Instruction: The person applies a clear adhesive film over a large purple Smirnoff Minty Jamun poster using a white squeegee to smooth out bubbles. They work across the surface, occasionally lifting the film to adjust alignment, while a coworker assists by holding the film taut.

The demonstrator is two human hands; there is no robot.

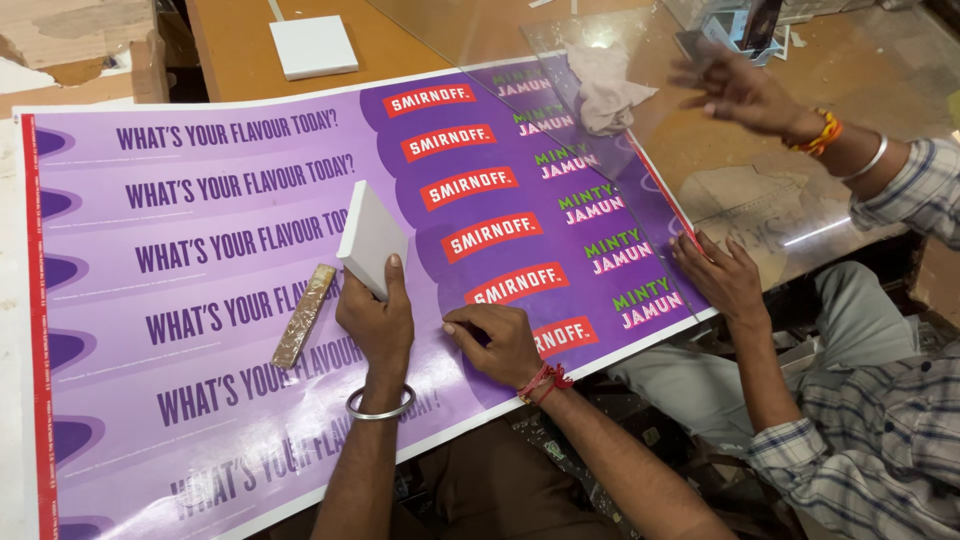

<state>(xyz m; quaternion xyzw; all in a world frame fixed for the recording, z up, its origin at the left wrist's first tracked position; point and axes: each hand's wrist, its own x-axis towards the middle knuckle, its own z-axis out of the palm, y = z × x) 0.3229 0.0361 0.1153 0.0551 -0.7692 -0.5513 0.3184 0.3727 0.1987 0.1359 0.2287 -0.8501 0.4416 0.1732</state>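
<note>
Left hand (375,318): closed around a small white rectangular block (371,238), fingers wrapped on its lower end, block held tilted up off the sheet. Metal bangle on that wrist.

Right hand (497,342): fingers curled, tips pressed flat on the large purple printed sheet (200,300), just right of the left hand. Holds nothing that shows (red thread at the wrist).

The sheet covers most of the wooden table (240,45); red strip along its left edge. A narrow brown-gold strip (304,315) lies on the sheet just left of the left hand, not touching it.

A second white block (313,46) sits on the bare table beyond the sheet's far edge.

Co-worker at right, in a checked sleeve: one hand (722,275) pressed on the sheet's right edge, other hand (745,92) raised, blurred, over a clear glass pane (800,190). A crumpled grey cloth (608,92) lies at the pane's near edge, on the sheet's top right corner.
</note>
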